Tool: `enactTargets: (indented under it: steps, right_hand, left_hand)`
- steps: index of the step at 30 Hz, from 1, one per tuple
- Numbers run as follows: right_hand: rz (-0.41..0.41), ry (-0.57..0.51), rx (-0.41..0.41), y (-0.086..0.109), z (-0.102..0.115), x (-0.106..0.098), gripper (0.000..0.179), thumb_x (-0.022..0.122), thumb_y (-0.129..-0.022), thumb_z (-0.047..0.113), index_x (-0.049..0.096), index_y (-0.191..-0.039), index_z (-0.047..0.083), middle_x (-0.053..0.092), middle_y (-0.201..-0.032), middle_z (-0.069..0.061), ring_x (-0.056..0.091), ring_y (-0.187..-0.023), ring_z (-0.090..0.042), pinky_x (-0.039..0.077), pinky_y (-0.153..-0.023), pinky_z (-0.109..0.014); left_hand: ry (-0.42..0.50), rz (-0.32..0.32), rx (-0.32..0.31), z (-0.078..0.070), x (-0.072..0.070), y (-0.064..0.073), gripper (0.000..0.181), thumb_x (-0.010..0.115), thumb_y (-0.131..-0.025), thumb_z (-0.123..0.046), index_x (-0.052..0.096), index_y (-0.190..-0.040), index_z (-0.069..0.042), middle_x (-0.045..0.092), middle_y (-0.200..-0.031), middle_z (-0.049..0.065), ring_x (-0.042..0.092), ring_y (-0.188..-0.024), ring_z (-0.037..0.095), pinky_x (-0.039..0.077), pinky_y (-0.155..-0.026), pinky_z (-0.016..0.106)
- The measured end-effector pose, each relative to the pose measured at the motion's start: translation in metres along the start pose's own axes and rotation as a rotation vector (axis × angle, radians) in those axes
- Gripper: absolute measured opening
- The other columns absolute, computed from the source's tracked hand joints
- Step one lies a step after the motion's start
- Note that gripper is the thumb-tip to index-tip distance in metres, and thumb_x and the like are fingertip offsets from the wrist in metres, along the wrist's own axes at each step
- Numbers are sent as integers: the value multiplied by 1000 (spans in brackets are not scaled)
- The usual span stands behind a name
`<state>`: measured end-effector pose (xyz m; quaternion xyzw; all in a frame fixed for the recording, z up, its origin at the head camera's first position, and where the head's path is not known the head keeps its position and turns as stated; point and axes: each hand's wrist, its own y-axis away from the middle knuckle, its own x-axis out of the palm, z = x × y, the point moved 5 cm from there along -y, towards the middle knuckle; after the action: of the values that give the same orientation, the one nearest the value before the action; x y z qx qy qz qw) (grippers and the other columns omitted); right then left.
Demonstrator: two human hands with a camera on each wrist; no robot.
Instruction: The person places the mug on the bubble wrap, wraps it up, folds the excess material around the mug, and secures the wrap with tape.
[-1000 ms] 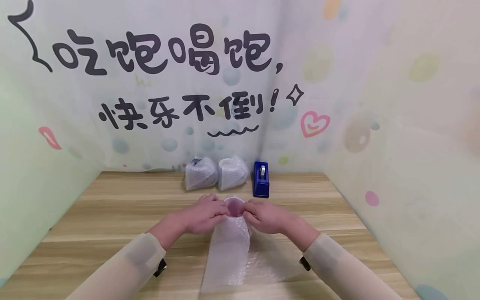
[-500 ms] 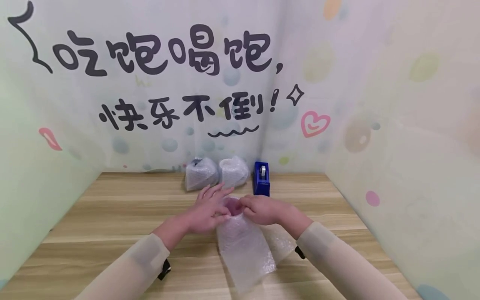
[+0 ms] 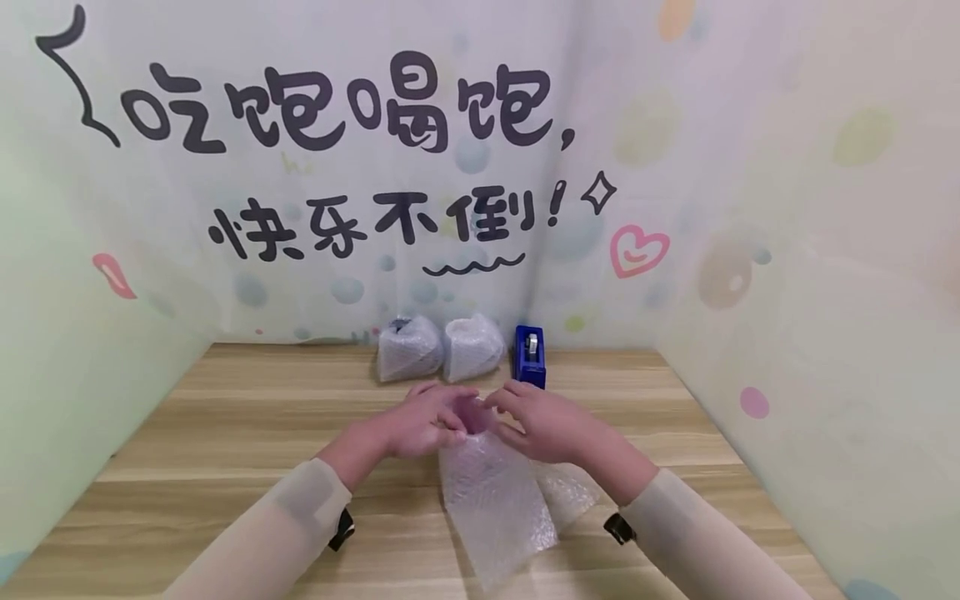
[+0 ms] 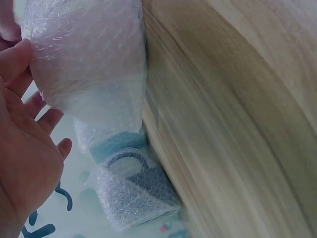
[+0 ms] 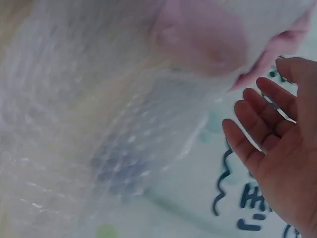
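A pink cup [image 5: 200,37] stands upright on the wooden table, partly rolled in bubble wrap [image 3: 491,492]. One loose tail of the wrap hangs toward the near edge; another spreads to the right. My left hand [image 3: 423,422] pinches the wrapped rim with thumb and finger, its other fingers stretched over the cup's far side. In the left wrist view its thumb [image 4: 17,57] lies at the wrap's edge. On the right side of the rim hovers my right hand [image 3: 546,421]. Its fingers [image 5: 242,141] are loosely extended and grip nothing in the right wrist view.
Two bubble-wrapped bundles [image 3: 408,350] [image 3: 472,348] stand side by side against the back wall. Right of them is a blue tape dispenser [image 3: 530,354], just beyond my right hand. Walls close in the wooden table [image 3: 247,425] at the back and both sides.
The cup has turned and its wrap tail has swung rightward. My right hand has loosened from the rim. My left fingers spread, then drew back together at the rim.
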<state>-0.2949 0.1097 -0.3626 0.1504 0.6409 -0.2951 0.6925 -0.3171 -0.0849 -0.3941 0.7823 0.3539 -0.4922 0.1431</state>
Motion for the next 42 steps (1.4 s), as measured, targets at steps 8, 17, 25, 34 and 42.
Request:
enactTargets:
  steps: [8, 17, 25, 34, 42]
  right_hand:
    - [30, 111, -272, 53, 73, 21, 71, 81, -81, 79, 59, -124, 27, 54, -124, 10, 51, -117, -8, 47, -104, -29]
    - [-237, 378, -413, 64, 86, 44, 45, 93, -76, 46, 65, -107, 28, 61, -103, 15, 58, -102, -9, 46, -99, -31]
    - [-432, 279, -394, 34, 77, 12, 24, 92, -86, 29, 73, -101, 24, 73, -96, 15, 68, -93, -6, 55, -92, -30]
    - [-458, 130, -72, -7, 45, -8, 17, 85, -97, 28, 74, -99, 16, 78, -93, 5, 72, -85, -10, 48, -78, -31]
    - [-414, 58, 91, -24, 28, -5, 16, 81, -101, 28, 79, -110, 14, 83, -102, 3, 76, -92, -14, 52, -83, -36]
  left_hand:
    - [54, -28, -17, 0, -1, 0, 46, 67, -104, -29, 71, -141, -2, 71, -149, 11, 41, -158, 44, 19, -132, 68]
    - [101, -42, -38, 4, 2, 3, 62, 68, -104, -29, 53, -158, -4, 82, -126, 7, 41, -158, 42, 18, -133, 66]
    - [23, -44, 7, 3, 4, 7, 31, 63, -107, -30, 85, -112, -9, 46, -173, 14, 41, -160, 42, 22, -130, 69]
    - [45, -41, 53, 7, 11, 10, 45, 48, -107, -17, 74, -144, -14, 38, -177, 15, 37, -162, 43, 25, -125, 71]
    - [93, -68, 109, 8, 12, 14, 48, 47, -99, -17, 76, -135, -3, 43, -173, 21, 41, -158, 47, 20, -126, 76]
